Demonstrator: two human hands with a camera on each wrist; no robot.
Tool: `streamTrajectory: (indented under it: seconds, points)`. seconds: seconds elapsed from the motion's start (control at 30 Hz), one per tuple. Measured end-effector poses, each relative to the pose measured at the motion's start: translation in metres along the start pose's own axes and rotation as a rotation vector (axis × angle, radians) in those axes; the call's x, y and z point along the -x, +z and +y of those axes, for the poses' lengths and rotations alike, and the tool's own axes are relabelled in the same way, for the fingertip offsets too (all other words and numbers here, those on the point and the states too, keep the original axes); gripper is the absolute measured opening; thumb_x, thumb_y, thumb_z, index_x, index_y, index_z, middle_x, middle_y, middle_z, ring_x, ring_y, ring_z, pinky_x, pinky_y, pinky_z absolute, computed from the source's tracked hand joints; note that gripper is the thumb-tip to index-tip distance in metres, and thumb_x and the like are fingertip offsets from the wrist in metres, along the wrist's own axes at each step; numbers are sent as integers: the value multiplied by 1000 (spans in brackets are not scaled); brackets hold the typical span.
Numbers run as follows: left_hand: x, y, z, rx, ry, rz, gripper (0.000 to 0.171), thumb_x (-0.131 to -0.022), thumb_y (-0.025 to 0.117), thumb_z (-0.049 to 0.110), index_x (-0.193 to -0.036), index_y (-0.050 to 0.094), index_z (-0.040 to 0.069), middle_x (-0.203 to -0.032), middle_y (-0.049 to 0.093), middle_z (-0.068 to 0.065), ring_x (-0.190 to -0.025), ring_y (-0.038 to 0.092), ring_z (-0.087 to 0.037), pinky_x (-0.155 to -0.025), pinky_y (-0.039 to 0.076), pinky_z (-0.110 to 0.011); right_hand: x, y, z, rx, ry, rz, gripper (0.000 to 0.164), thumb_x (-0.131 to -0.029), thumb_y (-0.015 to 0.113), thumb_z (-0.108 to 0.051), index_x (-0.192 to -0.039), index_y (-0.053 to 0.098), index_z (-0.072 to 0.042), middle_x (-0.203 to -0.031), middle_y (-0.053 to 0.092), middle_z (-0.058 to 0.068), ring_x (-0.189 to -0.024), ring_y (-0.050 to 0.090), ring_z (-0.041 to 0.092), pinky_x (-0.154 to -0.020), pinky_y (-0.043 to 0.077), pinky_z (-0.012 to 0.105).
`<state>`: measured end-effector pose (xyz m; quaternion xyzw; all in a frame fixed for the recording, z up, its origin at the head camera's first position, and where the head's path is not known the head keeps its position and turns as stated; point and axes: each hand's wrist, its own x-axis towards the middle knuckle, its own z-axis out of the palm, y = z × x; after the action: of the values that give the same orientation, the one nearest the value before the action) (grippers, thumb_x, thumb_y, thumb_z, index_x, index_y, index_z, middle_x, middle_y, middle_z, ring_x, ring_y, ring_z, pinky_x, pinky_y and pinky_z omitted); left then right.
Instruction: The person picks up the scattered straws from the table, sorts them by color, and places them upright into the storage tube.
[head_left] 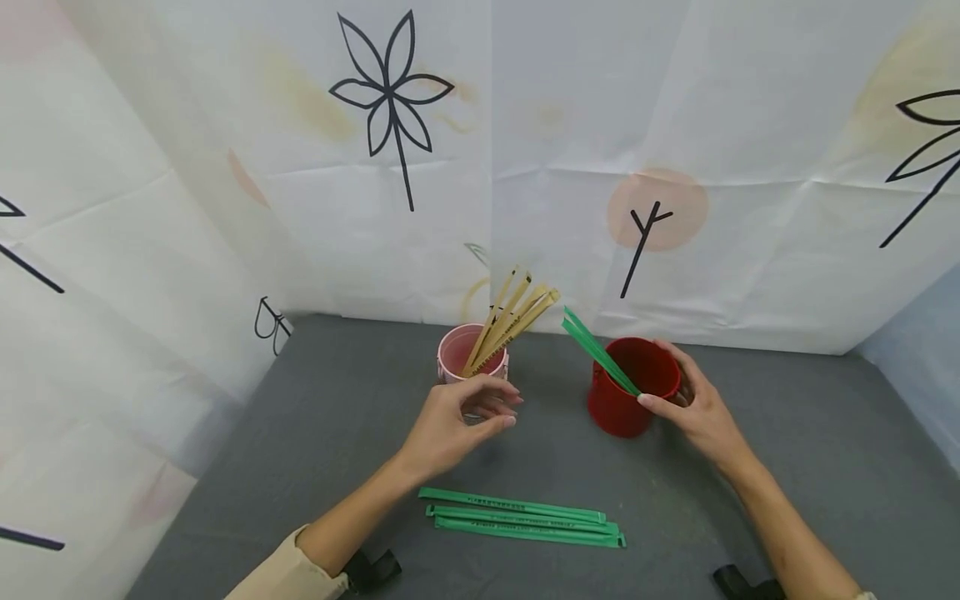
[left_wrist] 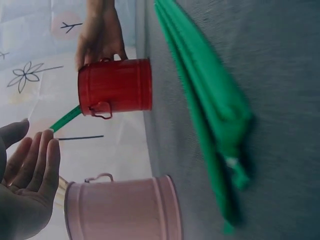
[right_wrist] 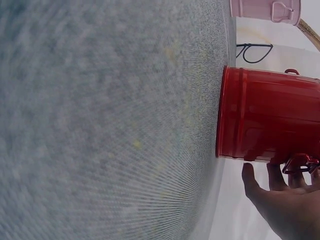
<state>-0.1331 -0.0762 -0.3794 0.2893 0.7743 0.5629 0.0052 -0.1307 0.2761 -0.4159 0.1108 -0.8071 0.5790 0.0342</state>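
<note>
1. Metal, by its sheen: the red bucket (head_left: 618, 417) on the grey surface (head_left: 337, 433) should be stiff, light, slick, best taken at rim or handle; the right hand (head_left: 697, 408) grips its rim.
2. Left of it, the pink bucket (left_wrist: 122, 210) likely handles alike; just beside, the left hand (head_left: 457, 423) holds nothing, fingers loosely bent.
3. Green sticks (head_left: 525, 520) lie nearest the person; I'd guess featherlight, creasing easily: pinch mid-length.
4. Yellow sticks (head_left: 510, 325) lean in the pink bucket; lift by upper ends.

Glossy metal noted on red pail (head_left: 626, 417), duller metal on pink pail (left_wrist: 120, 210); green sticks (head_left: 525, 518) paper-wrapped; table (head_left: 337, 417) covered in matt, rough cloth.
</note>
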Motion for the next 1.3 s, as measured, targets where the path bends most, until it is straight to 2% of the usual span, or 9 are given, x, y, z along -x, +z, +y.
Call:
streamTrajectory:
  seconds: [0.13,0.27,0.5,0.7,0.83,1.03,1.3]
  points:
    - [14,-7,-5,-14,-13,-10,30,-85,78,6,-113,70,13,-103,73,3,-85,71,-11,-77,57,-29,-1,0,1,4,2,3,76,-95,65,-6,-158,23,-17,-149,38,14,-125,43,23,-88,47,13]
    - [26,-13,-11,-22,-23,-16,30,-85,78,7,-113,70,15,-103,73,6,-84,71,-11,-76,57,-31,-2,-1,1,-1,2,0,76,-95,65,-5,-158,23,-18,-148,39,9,-124,43,16,-88,47,14]
    - [39,-21,-17,-62,-52,-13,31,-85,79,10,-113,71,20,-100,73,8,-78,68,-11,-71,57,-32,0,-1,3,0,0,1,77,-95,65,-4,-158,24,-17,-147,40,5,-123,44,13,-88,46,13]
    - [46,-23,-22,-86,-76,-4,34,-80,82,4,-111,72,14,-96,73,5,-74,67,-11,-68,55,-30,-1,0,3,-7,-3,-3,76,-95,64,-4,-158,23,-17,-148,39,8,-124,43,16,-89,45,13]
    - [53,-26,-29,-83,-130,-10,33,-77,83,-1,-108,73,7,-94,73,-4,-75,68,-14,-68,56,-32,-1,0,3,-5,-8,-1,76,-95,64,-4,-158,23,-16,-148,39,8,-123,44,14,-89,45,12]
    - [65,-33,-41,-72,-238,-63,33,-76,85,5,-108,73,8,-96,74,-7,-80,70,-12,-71,56,-28,0,0,2,-8,-9,-2,75,-95,64,-4,-158,23,-16,-148,39,8,-123,43,13,-89,45,13]
    - [72,-41,-48,1,-274,-121,37,-80,83,7,-114,70,4,-104,72,-11,-89,70,-18,-78,56,-29,0,-1,2,5,-9,-3,76,-96,64,-5,-158,23,-17,-149,38,11,-124,43,14,-90,44,12]
